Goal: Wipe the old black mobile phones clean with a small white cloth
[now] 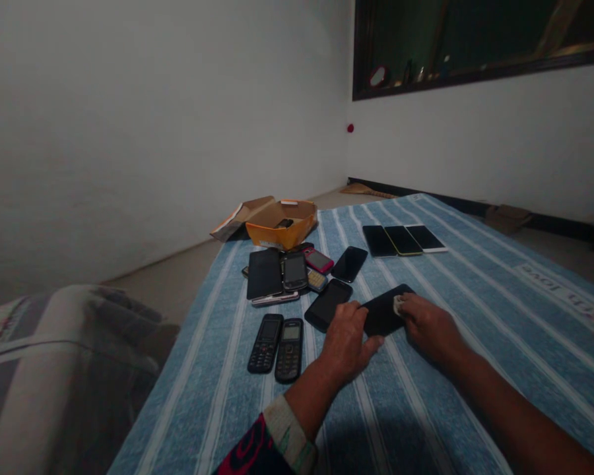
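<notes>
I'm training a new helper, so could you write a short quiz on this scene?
1. What does the right hand pinch over the dark phone? (a) a pen (b) a small white wad (c) a spoon
2. True or false: the yellow box stands open.
3. How many phones lie side by side in the row of phones beyond the right hand?

Key: 1. b; 2. true; 3. three
</notes>
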A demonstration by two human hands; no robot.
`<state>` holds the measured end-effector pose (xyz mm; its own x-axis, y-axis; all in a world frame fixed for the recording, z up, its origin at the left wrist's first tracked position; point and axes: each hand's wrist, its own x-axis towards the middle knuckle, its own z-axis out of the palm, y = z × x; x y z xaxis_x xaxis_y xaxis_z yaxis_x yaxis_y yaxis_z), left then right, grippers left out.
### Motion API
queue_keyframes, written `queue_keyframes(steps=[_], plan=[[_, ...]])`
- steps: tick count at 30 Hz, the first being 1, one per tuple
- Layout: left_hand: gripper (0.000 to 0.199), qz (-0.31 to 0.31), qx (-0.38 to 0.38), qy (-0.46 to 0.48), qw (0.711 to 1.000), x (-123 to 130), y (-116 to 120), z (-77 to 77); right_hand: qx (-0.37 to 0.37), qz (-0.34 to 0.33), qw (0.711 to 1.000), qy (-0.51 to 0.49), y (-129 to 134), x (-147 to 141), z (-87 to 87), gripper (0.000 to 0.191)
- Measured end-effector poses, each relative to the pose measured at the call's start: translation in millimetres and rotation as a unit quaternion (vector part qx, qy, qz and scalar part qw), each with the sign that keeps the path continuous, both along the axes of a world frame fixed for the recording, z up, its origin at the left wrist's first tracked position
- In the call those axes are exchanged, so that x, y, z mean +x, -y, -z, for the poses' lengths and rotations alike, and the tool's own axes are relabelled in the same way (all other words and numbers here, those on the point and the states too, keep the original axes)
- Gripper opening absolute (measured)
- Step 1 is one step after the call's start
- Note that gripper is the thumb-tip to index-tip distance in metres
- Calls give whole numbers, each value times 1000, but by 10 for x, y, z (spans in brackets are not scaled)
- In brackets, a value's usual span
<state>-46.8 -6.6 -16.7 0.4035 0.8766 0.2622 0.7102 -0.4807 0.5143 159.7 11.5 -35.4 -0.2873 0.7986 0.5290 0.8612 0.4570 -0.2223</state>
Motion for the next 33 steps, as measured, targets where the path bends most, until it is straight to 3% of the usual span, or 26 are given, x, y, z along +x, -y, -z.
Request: queue_keyframes(steps=[7, 12, 14, 16, 28, 33], plan=[[46, 1, 1, 3, 1000, -5, 1, -14, 8, 21, 1000, -18, -34, 42, 20, 29], [39, 4, 12, 14, 1000, 1, 4, 2, 52, -126, 989, -56, 92, -207, 29, 34], [36, 5, 19, 18, 1000, 4, 2, 12, 31, -201, 977, -59, 168, -333, -4, 37], [42, 1, 22, 27, 999, 5, 0, 20, 20, -228, 971, -69, 219, -411, -36, 38], [36, 17, 34, 34, 999, -3, -15, 20, -11, -241, 968, -71, 118, -435, -72, 33], [37, 6, 19, 41, 999, 6, -6, -31, -37, -194, 980, -36, 13, -436, -79, 27]])
